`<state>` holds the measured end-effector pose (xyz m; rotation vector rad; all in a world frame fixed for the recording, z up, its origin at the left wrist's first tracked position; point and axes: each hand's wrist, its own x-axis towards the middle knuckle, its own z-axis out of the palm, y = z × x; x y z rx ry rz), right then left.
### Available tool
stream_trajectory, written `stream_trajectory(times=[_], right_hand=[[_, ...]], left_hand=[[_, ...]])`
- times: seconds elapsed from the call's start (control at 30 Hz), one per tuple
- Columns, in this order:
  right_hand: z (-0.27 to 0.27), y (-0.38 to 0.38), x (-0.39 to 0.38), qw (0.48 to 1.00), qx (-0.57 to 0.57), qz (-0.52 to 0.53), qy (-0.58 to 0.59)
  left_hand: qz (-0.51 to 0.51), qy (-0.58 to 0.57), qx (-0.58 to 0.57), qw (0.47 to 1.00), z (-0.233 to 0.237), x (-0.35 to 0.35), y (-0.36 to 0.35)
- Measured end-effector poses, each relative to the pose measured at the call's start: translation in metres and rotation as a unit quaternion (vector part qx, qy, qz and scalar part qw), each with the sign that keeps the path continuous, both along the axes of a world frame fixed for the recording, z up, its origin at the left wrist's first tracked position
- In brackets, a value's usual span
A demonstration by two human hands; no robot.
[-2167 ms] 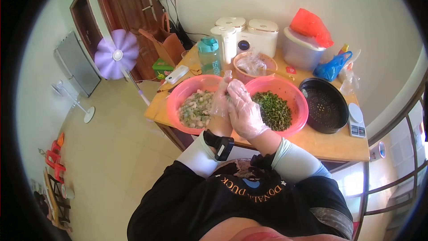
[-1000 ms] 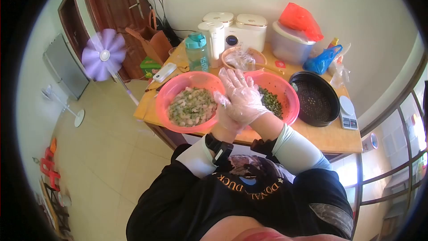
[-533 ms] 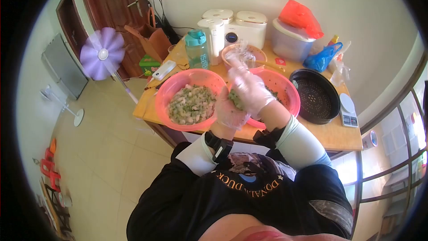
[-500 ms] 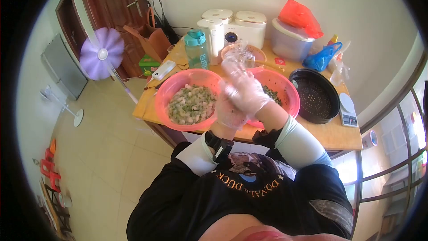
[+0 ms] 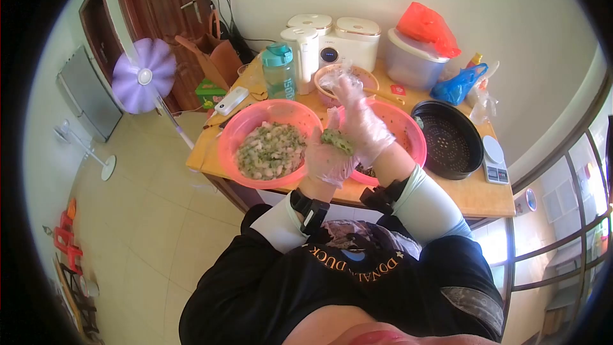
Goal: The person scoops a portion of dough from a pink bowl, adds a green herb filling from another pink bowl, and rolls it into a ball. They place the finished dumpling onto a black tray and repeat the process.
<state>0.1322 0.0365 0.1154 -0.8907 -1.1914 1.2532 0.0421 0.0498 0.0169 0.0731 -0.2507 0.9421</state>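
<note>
My left hand point(image 5: 329, 161), in a clear plastic glove, holds a flattened green lump point(image 5: 337, 141) in its palm above the gap between two pink bowls. Beside it, my right hand point(image 5: 365, 128), also gloved, is raised with its fingers stretched out and its palm turned to the lump. The left pink bowl point(image 5: 228, 137) holds chopped white and green pieces. Behind my right hand is the other pink bowl point(image 5: 415, 137), with a dark green mix partly hidden by that hand.
To the right are a black perforated pan point(image 5: 451, 137) and a kitchen scale point(image 5: 495, 160). Behind the bowls stand a teal bottle point(image 5: 279, 73), a white jug point(image 5: 306, 57), a smaller bowl point(image 5: 371, 80) and a lidded tub point(image 5: 412, 64). A purple fan point(image 5: 145, 76) is left of the table.
My hands have come apart from their clasp, and the green lump now shows on my left palm. My right hand has tilted upright, away from the lump.
</note>
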Motion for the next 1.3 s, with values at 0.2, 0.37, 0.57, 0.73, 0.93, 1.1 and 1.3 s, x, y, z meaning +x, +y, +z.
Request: stream_trajectory(times=[0.2, 0.37, 0.57, 0.73, 0.93, 1.1, 1.3], right_hand=[[-0.008, 0.018, 0.037, 0.993, 0.067, -0.072, -0.072], [0.029, -0.018, 0.033, 0.915, -0.036, -0.019, -0.401], [-0.023, -0.028, 0.027, 0.805, 0.142, -0.101, -0.568], [-0.057, -0.013, 0.041, 0.99, -0.097, 0.041, -0.092], [-0.061, -0.007, 0.058, 0.979, -0.164, 0.029, 0.119], [-0.045, 0.002, 0.071, 0.992, -0.122, 0.026, -0.03], [-0.049, 0.006, 0.072, 0.992, -0.094, 0.061, -0.065]], left_hand=[[0.005, 0.009, 0.006, 1.0, 0.006, -0.002, -0.001], [0.028, 0.022, -0.016, 0.999, 0.014, -0.003, -0.005], [0.074, 0.131, 0.074, 0.986, 0.009, -0.002, 0.006], [-0.027, 0.021, 0.172, 0.984, -0.003, 0.009, 0.032], [0.168, 0.34, 0.093, 0.921, 0.01, 0.013, 0.02], [0.101, 0.278, 0.122, 0.948, 0.001, 0.015, 0.008], [0.121, 0.289, 0.17, 0.934, -0.011, 0.011, 0.012]])
